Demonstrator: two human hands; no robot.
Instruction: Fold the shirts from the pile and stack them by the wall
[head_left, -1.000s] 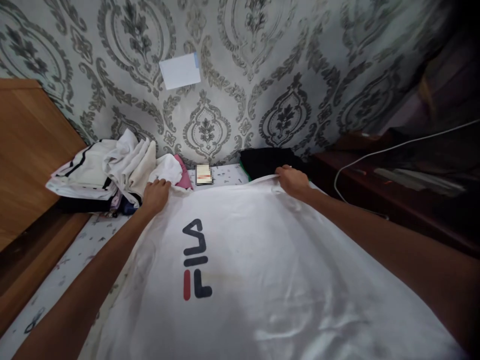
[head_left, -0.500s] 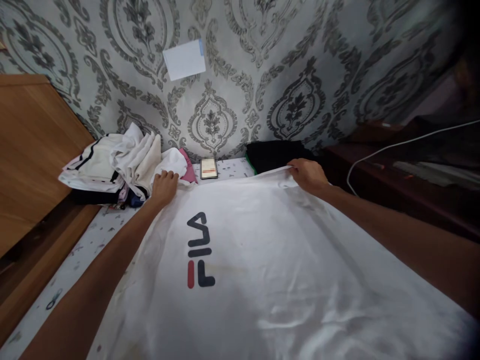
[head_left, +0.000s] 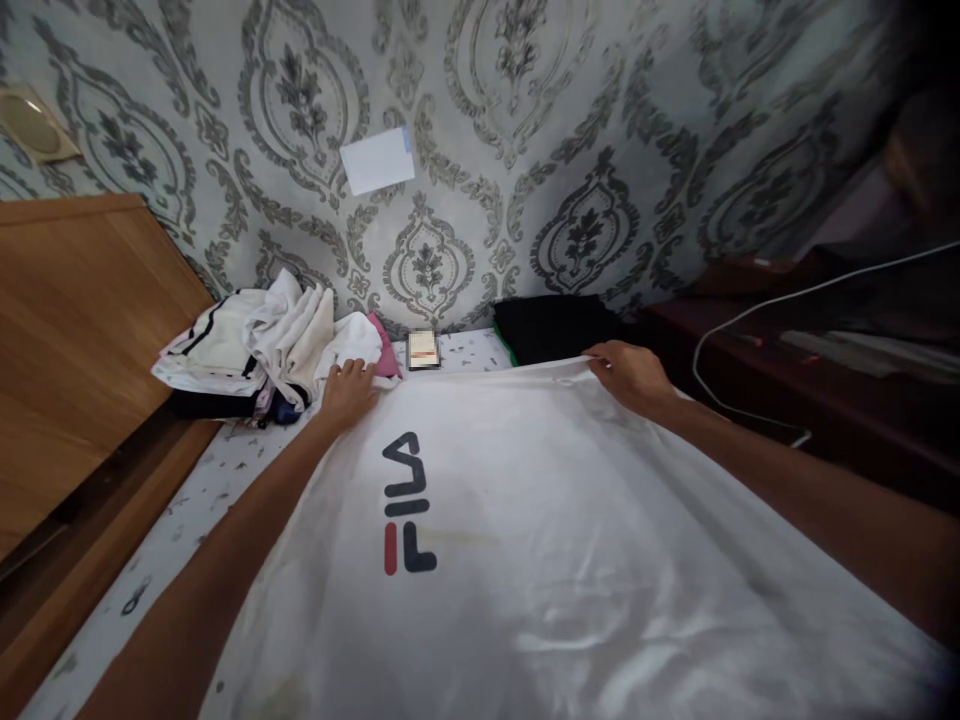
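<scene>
A white FILA T-shirt (head_left: 510, 500) is spread before me, its dark and red lettering turned sideways. At its far left corner, my left hand (head_left: 351, 392) has its fingers curled down over the edge. The opposite far corner is pinched in my right hand (head_left: 626, 375), the thumb hidden from view. Between the hands the far edge runs nearly straight and taut. Wrinkles and a faint yellowish mark show on the cloth. The near part of the shirt runs out of the picture.
Left of my left hand lies a pile of light clothes (head_left: 247, 345). Folded black cloth (head_left: 555, 325) rests by the patterned wall (head_left: 465, 150), with a small card-like item (head_left: 423, 350) nearby. A wooden cabinet (head_left: 82, 350) stands left; a white cable (head_left: 750, 318) crosses the right side.
The whole view has shifted a little, so everything sits slightly lower. The shirt's far edge now looks more level between my hands. Both hands keep their hold.
</scene>
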